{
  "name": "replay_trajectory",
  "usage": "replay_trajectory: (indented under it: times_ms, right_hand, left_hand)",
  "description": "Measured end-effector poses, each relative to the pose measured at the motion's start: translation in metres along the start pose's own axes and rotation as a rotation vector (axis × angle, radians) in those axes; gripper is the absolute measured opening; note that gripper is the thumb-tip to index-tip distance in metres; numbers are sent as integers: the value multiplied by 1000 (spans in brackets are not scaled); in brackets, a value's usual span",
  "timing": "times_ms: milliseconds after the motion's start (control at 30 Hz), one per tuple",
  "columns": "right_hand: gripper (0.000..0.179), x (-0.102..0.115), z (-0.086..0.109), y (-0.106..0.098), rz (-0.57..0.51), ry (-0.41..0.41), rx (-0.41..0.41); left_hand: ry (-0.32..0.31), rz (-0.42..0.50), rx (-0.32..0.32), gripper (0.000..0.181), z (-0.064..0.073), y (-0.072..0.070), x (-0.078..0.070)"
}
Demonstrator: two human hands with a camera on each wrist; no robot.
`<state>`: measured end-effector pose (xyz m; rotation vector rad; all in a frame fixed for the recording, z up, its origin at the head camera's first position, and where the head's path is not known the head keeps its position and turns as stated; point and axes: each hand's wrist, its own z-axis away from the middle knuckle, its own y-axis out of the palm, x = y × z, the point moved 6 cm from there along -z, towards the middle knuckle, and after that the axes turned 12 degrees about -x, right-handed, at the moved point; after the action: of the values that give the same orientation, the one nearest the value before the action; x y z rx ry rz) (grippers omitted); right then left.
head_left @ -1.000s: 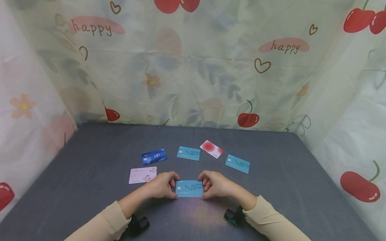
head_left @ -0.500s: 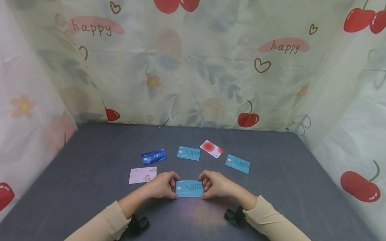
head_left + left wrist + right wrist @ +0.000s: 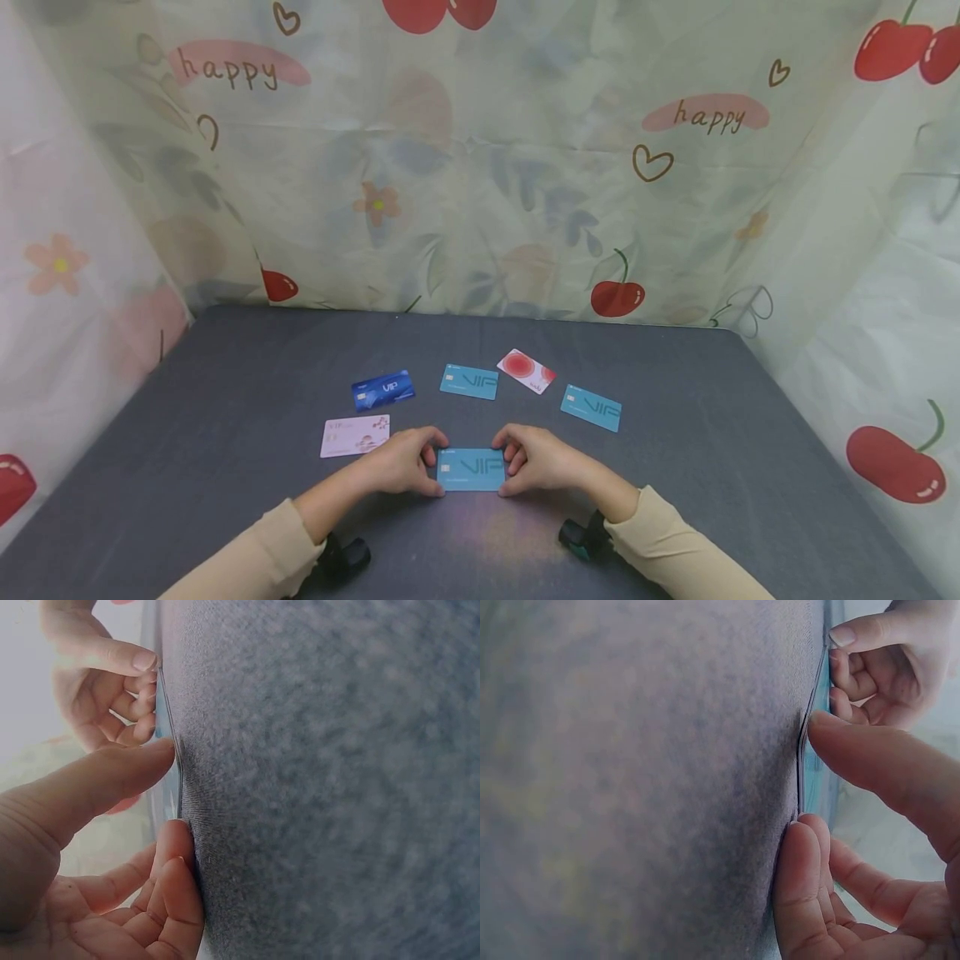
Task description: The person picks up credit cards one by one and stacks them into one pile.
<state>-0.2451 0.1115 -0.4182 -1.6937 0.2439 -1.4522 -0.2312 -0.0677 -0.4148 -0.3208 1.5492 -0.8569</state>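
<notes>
A light-blue VIP card (image 3: 471, 471) lies flat near the middle of the dark table, level with its surface. My left hand (image 3: 405, 461) pinches its left end, thumb at the near corner and forefinger at the far corner. On the right end, my right hand (image 3: 542, 458) does the same, mirrored. Both wrist views show the card edge-on against the cloth, and in the right wrist view the card edge (image 3: 802, 765) shows thin layered lines. The remaining fingers of each hand are curled in beside the card.
Beyond the hands lie a pink VIP card (image 3: 352, 437), a dark-blue card (image 3: 383, 391), a light-blue card (image 3: 469, 382), a red-and-white card (image 3: 527, 371) and another light-blue card (image 3: 591, 408). The pink one sits close behind my left hand. Patterned cloth (image 3: 480, 167) hangs behind the grey table (image 3: 675, 517).
</notes>
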Motion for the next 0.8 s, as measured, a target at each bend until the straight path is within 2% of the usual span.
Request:
replay_trajectory:
  times_ms: [300, 567, 800]
  right_hand:
    - [45, 0, 2, -3, -6, -28, -2]
    - [42, -10, 3, -13, 11, 12, -52]
    - [38, -18, 7, -26, 18, -2, -102]
  left_hand:
    - [19, 2, 39, 55, 0, -2, -2]
    - [95, -16, -8, 54, -5, -4, -9]
    - [144, 8, -16, 53, -14, -1, -24]
